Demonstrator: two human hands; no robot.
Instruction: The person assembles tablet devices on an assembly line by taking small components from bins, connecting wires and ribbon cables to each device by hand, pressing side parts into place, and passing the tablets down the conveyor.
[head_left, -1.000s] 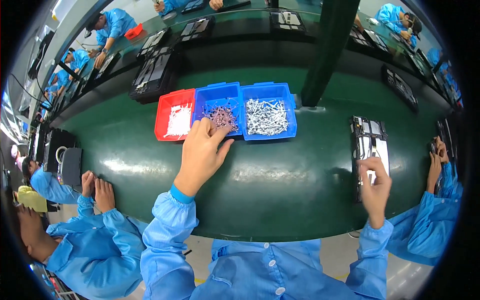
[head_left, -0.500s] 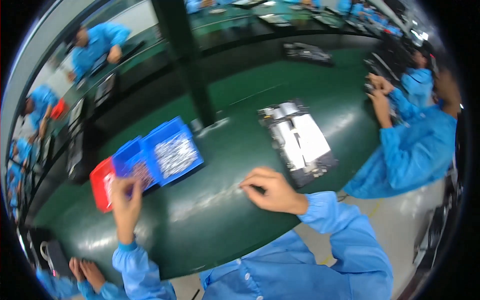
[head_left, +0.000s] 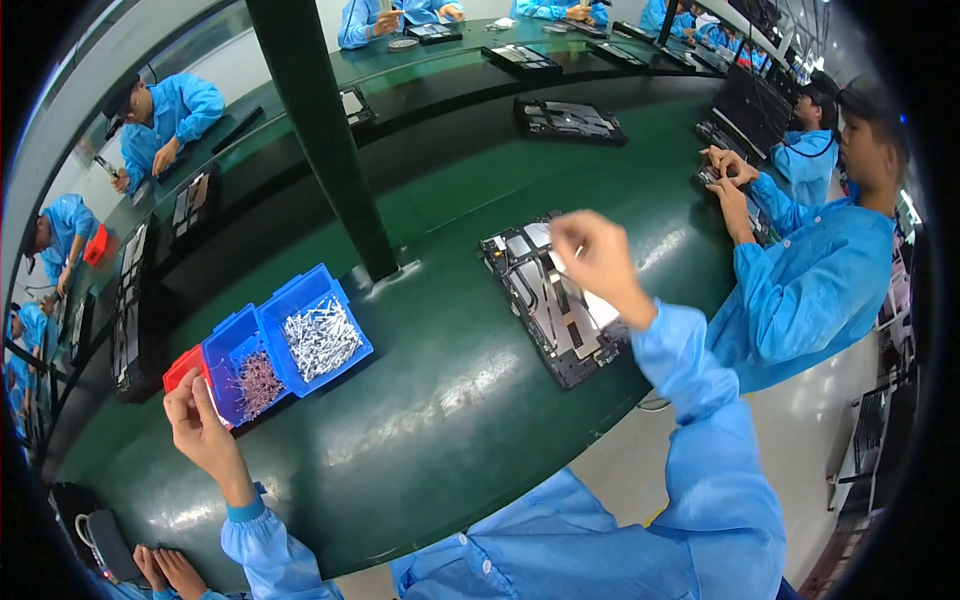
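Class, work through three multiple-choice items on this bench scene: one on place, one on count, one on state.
1. Where is the right hand?
A. above the opened device
B. in a bin
C. on the floor

2. How many blue bins adjoin the red bin?
A. one
B. two
C. four

3. The opened device is
A. lying flat on the green belt
B. standing upright
C. hanging

Answers: 1 A, it hovers above the device's near edge. 2 B, two blue bins sit side by side. 3 A, it lies flat on the green belt.
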